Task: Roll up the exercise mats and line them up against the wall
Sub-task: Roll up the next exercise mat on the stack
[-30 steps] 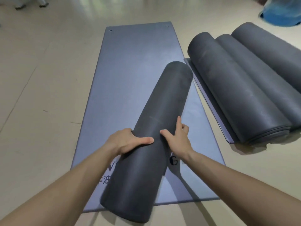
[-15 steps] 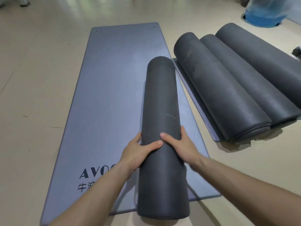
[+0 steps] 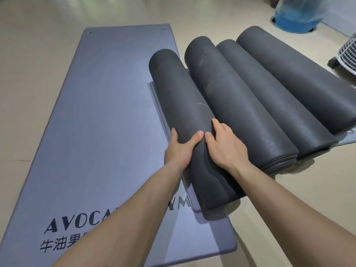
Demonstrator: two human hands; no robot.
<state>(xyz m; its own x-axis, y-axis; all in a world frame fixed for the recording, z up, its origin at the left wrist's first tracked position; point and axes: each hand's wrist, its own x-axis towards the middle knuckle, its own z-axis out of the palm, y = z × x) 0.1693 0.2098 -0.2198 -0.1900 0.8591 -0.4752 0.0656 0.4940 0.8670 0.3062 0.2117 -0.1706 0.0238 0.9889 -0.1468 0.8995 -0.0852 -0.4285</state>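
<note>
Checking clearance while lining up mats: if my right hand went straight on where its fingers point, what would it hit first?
Probably the neighbouring roll: the right hand grips the held roll, fingers aimed along the groove between them; depth is unclear.

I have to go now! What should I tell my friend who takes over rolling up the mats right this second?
Left hand: grips the fourth roll near its near end, from the left side.
Right hand: grips the same roll from the right.
Mats: the row of three rolls lies on the floor. The fourth roll lies beside it, partly on the flat mat.
Done: four mats rolled.
Left: probably let go, roll up the flat mat and add it to the row. Whether the row is at the wall cannot be seen.
</note>
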